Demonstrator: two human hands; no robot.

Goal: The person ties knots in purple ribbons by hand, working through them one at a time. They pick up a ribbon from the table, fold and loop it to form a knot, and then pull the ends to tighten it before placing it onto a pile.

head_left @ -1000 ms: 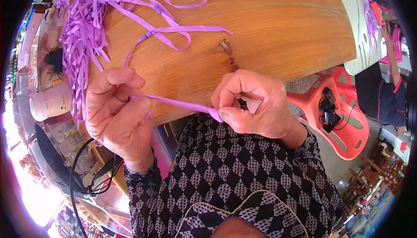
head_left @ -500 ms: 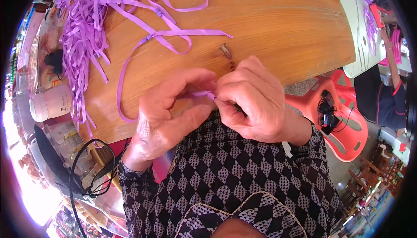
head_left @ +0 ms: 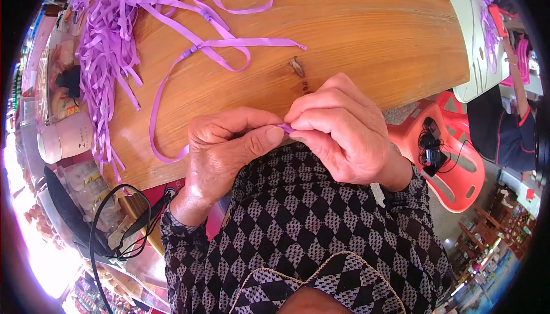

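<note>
Purple ribbon [head_left: 286, 128], clamped by left hand [head_left: 222, 143] at nine o'clock and right hand [head_left: 345, 129] at three, ideally keep close-pinched and untwisted.

White glare washes out the left rim.

My head cam's looking down from above my fingers [head_left: 323, 120], pretty close, super wide fisheye all around them.
</note>
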